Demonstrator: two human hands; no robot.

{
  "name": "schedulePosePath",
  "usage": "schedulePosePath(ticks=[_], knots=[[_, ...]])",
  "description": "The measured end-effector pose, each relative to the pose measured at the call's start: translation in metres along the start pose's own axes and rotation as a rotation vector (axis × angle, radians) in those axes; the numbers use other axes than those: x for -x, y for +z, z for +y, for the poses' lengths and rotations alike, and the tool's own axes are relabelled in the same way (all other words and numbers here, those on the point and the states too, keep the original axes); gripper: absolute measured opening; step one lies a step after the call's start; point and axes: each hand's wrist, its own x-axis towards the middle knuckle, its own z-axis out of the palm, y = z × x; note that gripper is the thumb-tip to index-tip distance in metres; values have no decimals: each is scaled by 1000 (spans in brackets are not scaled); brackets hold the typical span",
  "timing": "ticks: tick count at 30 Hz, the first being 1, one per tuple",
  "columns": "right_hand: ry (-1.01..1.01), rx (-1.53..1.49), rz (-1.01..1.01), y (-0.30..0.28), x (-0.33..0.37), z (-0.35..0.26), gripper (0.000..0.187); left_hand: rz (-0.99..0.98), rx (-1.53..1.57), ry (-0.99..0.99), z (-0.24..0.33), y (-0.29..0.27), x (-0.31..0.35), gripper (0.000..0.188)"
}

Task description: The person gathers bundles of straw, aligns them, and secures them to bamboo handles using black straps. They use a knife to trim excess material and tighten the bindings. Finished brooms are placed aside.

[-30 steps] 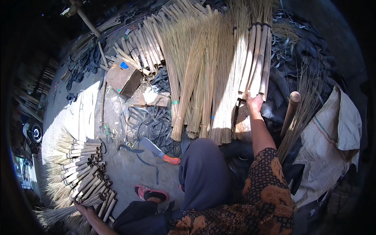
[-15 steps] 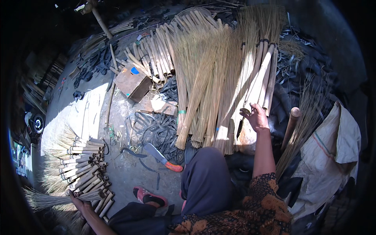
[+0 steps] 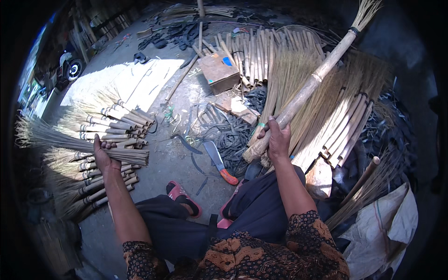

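Rough grey floor is spreading below; left hand is gripping wispy straw, right hand jointed bamboo; open room is lying beside the straw's blunt ends.

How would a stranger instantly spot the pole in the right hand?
Find the wide spread of straw right of centre. The right hand in front of it grips a pale bamboo pole. Unlike neighbouring poles, it is held up, bristle tuft at upper right.
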Motion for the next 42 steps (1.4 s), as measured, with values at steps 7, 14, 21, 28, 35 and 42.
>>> schedulePosePath(ticks=[7, 14, 21, 28, 35, 42], knots=[[285, 376, -319, 90, 36, 111, 28, 46, 165, 231, 65, -44, 31, 25], [-64, 1321, -785, 95, 102, 242, 47, 270, 190, 529, 122, -158, 47, 25], [196, 1577, -1342, 49, 145, 310, 50, 773, 5, 377, 53, -258, 50, 33], [256, 1410, -1419, 38, 138, 320, 68, 638, 12, 258, -37, -259, 9, 31], [-329, 1048, -1446, 203, 112, 285, 72, 174, -372, 174, -145, -199, -7, 33], [238, 876, -1361, 241, 132, 309, 37, -397, -789, 222, -180, -201, -3, 58]])
